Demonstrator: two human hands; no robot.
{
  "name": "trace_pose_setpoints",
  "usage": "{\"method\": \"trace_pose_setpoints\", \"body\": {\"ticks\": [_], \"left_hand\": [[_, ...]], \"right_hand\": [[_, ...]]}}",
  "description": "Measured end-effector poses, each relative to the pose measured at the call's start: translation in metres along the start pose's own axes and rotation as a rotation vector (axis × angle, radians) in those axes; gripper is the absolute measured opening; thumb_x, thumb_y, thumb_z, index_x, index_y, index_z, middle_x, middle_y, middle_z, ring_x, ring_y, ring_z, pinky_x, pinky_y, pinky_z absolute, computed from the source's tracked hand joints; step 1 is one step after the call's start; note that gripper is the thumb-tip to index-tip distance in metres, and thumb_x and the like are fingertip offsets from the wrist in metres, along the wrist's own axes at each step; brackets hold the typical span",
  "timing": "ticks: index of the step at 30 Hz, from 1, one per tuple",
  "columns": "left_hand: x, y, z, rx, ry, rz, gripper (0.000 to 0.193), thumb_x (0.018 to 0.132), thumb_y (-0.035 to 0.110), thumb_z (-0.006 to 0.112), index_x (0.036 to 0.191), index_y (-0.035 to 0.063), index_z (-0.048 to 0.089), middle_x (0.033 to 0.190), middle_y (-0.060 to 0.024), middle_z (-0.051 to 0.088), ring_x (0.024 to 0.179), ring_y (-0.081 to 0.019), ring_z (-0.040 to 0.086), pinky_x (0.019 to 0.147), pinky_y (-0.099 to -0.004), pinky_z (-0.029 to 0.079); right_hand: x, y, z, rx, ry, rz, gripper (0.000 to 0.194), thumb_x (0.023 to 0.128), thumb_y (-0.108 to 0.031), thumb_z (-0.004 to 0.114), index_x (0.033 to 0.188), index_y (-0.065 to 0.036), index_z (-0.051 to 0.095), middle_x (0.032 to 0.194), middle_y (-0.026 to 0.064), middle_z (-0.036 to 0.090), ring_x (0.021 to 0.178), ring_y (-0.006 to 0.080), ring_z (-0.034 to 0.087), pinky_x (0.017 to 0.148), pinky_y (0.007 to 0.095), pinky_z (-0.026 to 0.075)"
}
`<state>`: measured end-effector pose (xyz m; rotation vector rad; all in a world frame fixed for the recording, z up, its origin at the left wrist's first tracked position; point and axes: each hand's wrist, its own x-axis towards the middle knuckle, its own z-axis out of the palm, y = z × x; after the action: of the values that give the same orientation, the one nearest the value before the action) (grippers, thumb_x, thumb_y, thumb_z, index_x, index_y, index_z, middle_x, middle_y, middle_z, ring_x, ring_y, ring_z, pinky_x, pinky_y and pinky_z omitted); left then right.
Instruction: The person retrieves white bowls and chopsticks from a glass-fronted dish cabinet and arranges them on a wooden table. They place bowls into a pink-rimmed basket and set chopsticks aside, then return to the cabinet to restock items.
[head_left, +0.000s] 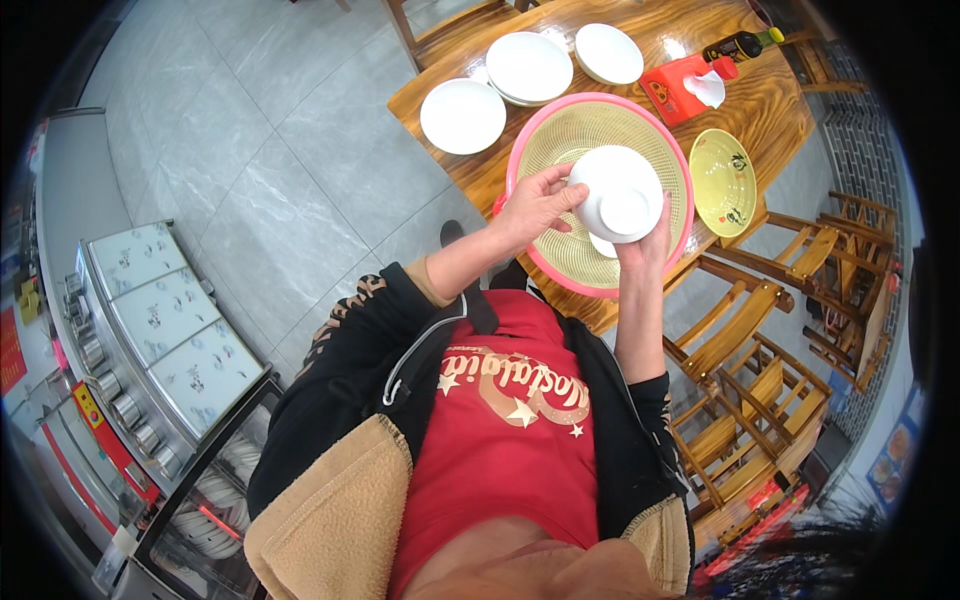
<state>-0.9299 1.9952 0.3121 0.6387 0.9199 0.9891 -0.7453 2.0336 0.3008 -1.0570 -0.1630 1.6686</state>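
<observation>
In both my hands a white bowl (611, 180) is tilted with its foot ring turned up towards me. My left hand (538, 201) pinches its left rim, thumb on the outside. My right hand (649, 241) supports it from the lower right, with some fingers hidden behind it. Below the bowl stands a plastic colander basket (561, 135) with a pink rim and a pale yellow mesh. Inside, a piece of another white dish (602, 246) shows, mostly covered by the held bowl and my right hand.
White dishes (463, 116), some stacked (529, 66), and another white dish (609, 54) stand on the wooden table (780, 112). A red tissue box (673, 90), a dark bottle (739, 46) and a yellow oval dish (722, 182) flank the basket. Wooden chairs (739, 330) stand right; a glass-topped counter (161, 307) left.
</observation>
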Motion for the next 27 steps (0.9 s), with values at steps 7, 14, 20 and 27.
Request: {"method": "trace_pose_setpoints", "body": {"ticks": [7, 14, 20, 27], "left_hand": [[0.005, -0.005, -0.007, 0.136, 0.084, -0.010, 0.056, 0.094, 0.037, 0.056, 0.137, 0.0051, 0.042, 0.123, -0.0102, 0.056, 0.104, -0.0184, 0.059, 0.078, -0.0308, 0.052], [0.005, 0.010, -0.009, 0.160, 0.024, -0.112, 0.060, 0.094, 0.048, 0.048, 0.134, 0.0033, 0.045, 0.121, -0.0114, 0.056, 0.099, -0.0218, 0.060, 0.070, -0.0312, 0.053], [0.008, 0.017, -0.014, -0.031, -0.153, -0.337, 0.069, 0.092, 0.058, 0.041, 0.137, 0.0056, 0.039, 0.126, -0.0141, 0.052, 0.103, -0.0261, 0.060, 0.071, -0.0403, 0.057], [-0.001, 0.002, -0.010, -0.300, -0.123, -0.021, 0.060, 0.091, 0.041, 0.045, 0.139, 0.0072, 0.033, 0.127, -0.0124, 0.050, 0.112, -0.0241, 0.056, 0.072, -0.0443, 0.057]], "right_hand": [[-0.003, -0.001, 0.005, -0.109, 0.087, -0.170, 0.049, 0.100, -0.040, 0.037, 0.124, 0.001, 0.049, 0.121, 0.0155, 0.057, 0.110, 0.0270, 0.058, 0.093, 0.0412, 0.048], [-0.017, 0.002, 0.003, -0.532, -0.026, -0.523, 0.038, 0.099, -0.033, 0.047, 0.086, 0.000, 0.060, 0.080, 0.0046, 0.064, 0.067, 0.0119, 0.058, 0.061, 0.0289, 0.047], [-0.033, -0.005, 0.010, -1.673, -0.514, -1.358, 0.030, 0.088, -0.025, 0.062, 0.065, -0.007, 0.055, 0.061, 0.0028, 0.053, 0.053, 0.0184, 0.050, 0.050, 0.0325, 0.039], [-0.039, -0.007, 0.026, -1.060, -0.274, -1.591, 0.039, 0.096, -0.039, 0.046, 0.090, -0.004, 0.061, 0.079, 0.0059, 0.059, 0.071, 0.0160, 0.057, 0.061, 0.0295, 0.044]]}}
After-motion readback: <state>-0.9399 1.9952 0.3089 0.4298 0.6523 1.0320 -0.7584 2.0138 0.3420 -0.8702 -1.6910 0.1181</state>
